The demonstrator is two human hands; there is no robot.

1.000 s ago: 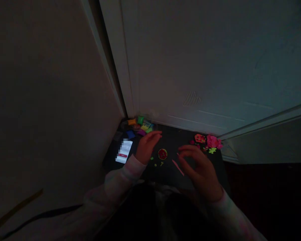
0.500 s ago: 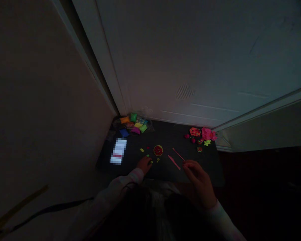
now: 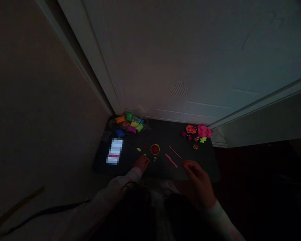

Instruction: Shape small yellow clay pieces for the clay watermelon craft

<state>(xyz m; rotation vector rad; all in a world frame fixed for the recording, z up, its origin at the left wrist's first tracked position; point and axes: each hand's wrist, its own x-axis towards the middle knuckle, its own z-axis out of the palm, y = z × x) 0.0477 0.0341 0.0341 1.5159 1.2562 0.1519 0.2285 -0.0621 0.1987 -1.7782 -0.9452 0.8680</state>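
In the dim head view, my right hand (image 3: 198, 179) has thumb and fingers pinched at the near end of a thin pink stick (image 3: 175, 152). A pink plastic modelling knife (image 3: 171, 160) lies just left of it. My left hand (image 3: 141, 163) rests low over the table with curled fingers; whatever is in them, if anything, is too dark and small to name. Close by are a small green bit (image 3: 144, 154) and a yellow-green piece (image 3: 155, 159). Between my hands lies a red disc (image 3: 155, 149) with a yellow-green rim and pale specks.
Colourful clay packets (image 3: 131, 124) in clear plastic fill the dark table's (image 3: 163, 134) back left. A blurred bright screen (image 3: 114, 151) lies at left. Pink flower-like pieces (image 3: 204, 131) and several small shapes sit back right. A pale door (image 3: 200, 60) rises behind the table.
The view has shifted, so the table and its things appear slightly left and higher. More of the pink stick shows beyond my right fingertips. My left hand stays in nearly the same spot.
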